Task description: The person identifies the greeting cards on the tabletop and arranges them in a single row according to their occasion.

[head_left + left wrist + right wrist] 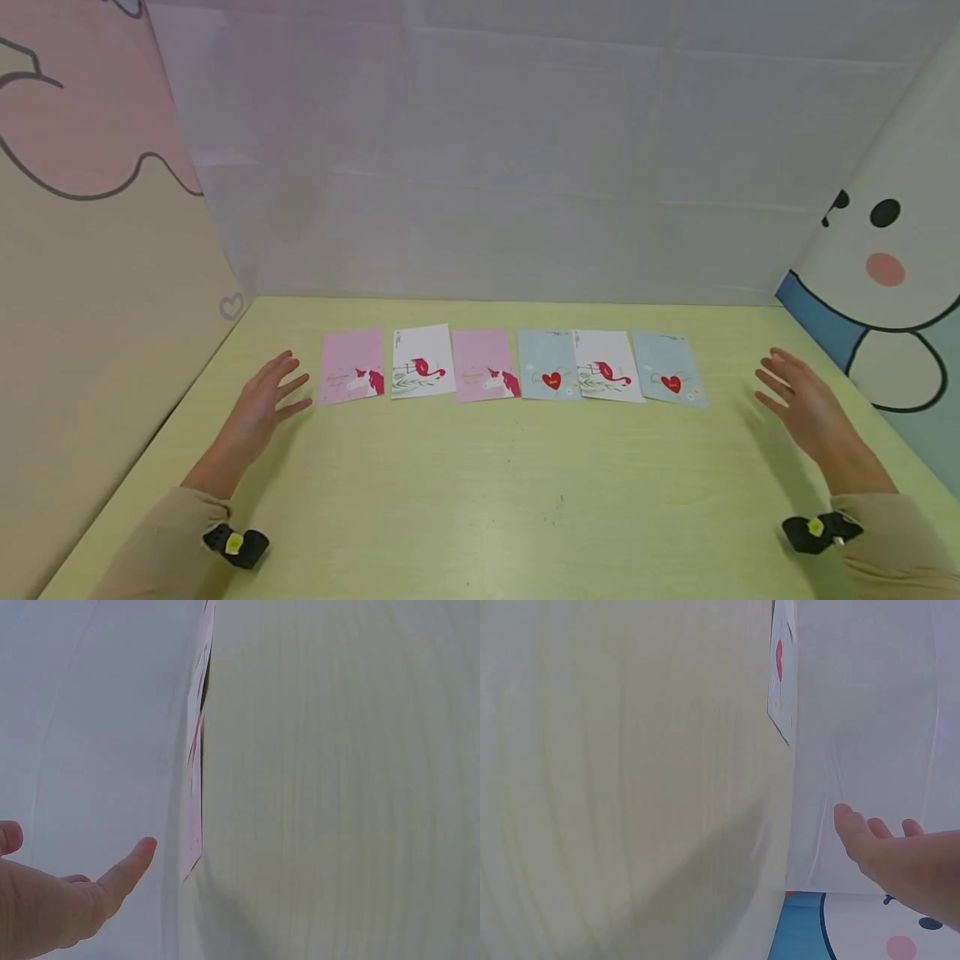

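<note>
A row of cards lies across the back of the table. From the left come a pink unicorn card (350, 367), a white flamingo card (422, 362), another pink unicorn card (484, 365), a light blue heart card (548, 365), a second white flamingo card (607, 367) and a second light blue heart card (669, 368). The middle blue card and the flamingo card beside it meet edge to edge or overlap slightly. My left hand (262, 406) hovers left of the row, fingers spread, holding nothing. Beyond the right end, my right hand (806, 406) is likewise raised with relaxed fingers and holds nothing.
The pale wood-grain table (495, 492) runs up to a white sheet (487, 167) behind the cards. Cartoon-printed panels stand at the left (97, 275) and right (892, 275). A small black device sits on each wrist.
</note>
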Tool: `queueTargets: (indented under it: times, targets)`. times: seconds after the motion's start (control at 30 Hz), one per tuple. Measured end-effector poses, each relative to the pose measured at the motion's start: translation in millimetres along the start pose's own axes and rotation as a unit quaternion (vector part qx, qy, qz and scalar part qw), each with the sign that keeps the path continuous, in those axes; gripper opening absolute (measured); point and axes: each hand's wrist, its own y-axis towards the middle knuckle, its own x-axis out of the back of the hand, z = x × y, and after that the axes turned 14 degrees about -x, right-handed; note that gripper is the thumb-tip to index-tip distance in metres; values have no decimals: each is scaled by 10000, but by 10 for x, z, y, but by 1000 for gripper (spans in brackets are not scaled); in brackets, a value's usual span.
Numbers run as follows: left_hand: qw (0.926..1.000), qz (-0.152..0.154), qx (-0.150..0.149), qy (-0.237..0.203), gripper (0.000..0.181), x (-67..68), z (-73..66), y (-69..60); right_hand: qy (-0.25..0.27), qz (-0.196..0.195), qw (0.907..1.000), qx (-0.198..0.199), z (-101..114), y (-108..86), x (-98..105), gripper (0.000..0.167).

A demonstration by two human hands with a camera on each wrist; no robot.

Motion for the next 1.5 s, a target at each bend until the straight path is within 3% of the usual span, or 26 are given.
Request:
queueTargets:
  times: [0.23,0.43,0.57,0.77,1.03,1.17,1.37,1.5]
  targets:
    - [9993,-29,273,-258,68,-57,1,-11,1104,229,9935,-170,-23,9,-10,41]
    - [9974,5,401,-605,66,-119,10,-35,2247,936,9694,-326,-69,-9,-59,19]
    - [9964,85,452,-708,63,-189,28,-51,2590,1107,9581,-522,-107,-14,-140,15]
    - [9953,253,586,-728,58,-322,57,-62,2537,1364,9547,-753,-157,-17,-304,17]
    - [9955,377,654,-569,54,-489,85,-60,1722,986,9744,-1055,-191,-3,-536,31]
    - [9953,437,665,-558,52,-550,112,-51,1646,1098,9748,-1033,-214,9,-614,22]
    - [9952,452,719,-495,52,-642,155,-21,1331,968,9798,-1137,-218,22,-752,30]
    - [9949,460,765,-473,54,-713,176,5,1192,997,9806,-1196,-216,22,-841,26]
